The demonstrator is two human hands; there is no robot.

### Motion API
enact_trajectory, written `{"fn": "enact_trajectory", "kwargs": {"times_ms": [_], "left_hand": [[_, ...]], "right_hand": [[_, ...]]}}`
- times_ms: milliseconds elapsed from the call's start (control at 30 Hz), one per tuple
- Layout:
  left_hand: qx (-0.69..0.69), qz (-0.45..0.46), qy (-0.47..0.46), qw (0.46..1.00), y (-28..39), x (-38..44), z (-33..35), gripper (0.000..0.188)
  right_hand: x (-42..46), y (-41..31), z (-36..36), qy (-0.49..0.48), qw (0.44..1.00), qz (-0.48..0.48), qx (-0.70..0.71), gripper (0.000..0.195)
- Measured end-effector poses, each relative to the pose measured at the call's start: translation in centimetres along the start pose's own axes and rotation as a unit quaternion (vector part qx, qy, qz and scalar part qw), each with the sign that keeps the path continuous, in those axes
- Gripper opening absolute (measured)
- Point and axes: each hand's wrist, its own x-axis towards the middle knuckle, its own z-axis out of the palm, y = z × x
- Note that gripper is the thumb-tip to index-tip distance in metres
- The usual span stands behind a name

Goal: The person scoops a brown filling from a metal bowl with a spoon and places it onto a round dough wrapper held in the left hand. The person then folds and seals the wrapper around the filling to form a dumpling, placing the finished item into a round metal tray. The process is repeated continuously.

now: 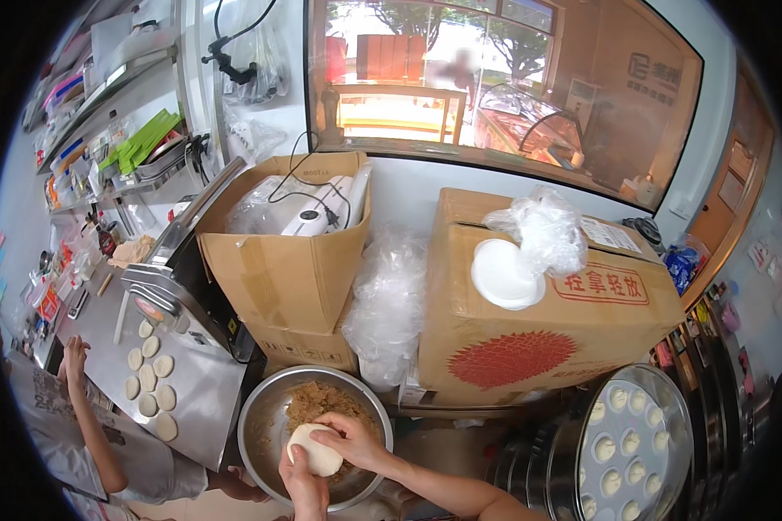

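A round, flat dough wrapper (pixel 316 450) is held between both hands over a large steel bowl (pixel 250 417). My left hand (pixel 304 482) grips its lower left side, with the thumb on its face. My right hand (pixel 348 439) pinches its upper right side. Brown, crumbly filling (pixel 326 402) lies in the bowl behind and below the hands. Whether any filling sits on the wrapper cannot be seen.
Several flat dough rounds (pixel 146 378) lie on the steel table (pixel 199 417) at left, beside a co-worker (pixel 117 449). At right stands a stack of round steamers, its top tray (pixel 681 423) holding pleated buns (pixel 631 443). Cardboard boxes (pixel 391 352) stand beyond the bowl.
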Motion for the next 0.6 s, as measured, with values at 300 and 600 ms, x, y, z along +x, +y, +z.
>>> {"fn": "enact_trajectory", "kwargs": {"times_ms": [300, 600], "left_hand": [[-0.068, -0.029, -0.032, 0.997, 0.5, -1.1, 0.3, 0.04], [-0.003, -0.005, -0.109, 0.994, 2.7, -2.8, 2.1, 0.048]], "right_hand": [[-2.3, -3.9, -0.3, 0.029, 0.988, -0.069, -0.136, 0.023], [-3.5, -6.6, -0.9, 0.025, 0.984, -0.094, -0.15, 0.02]]}}
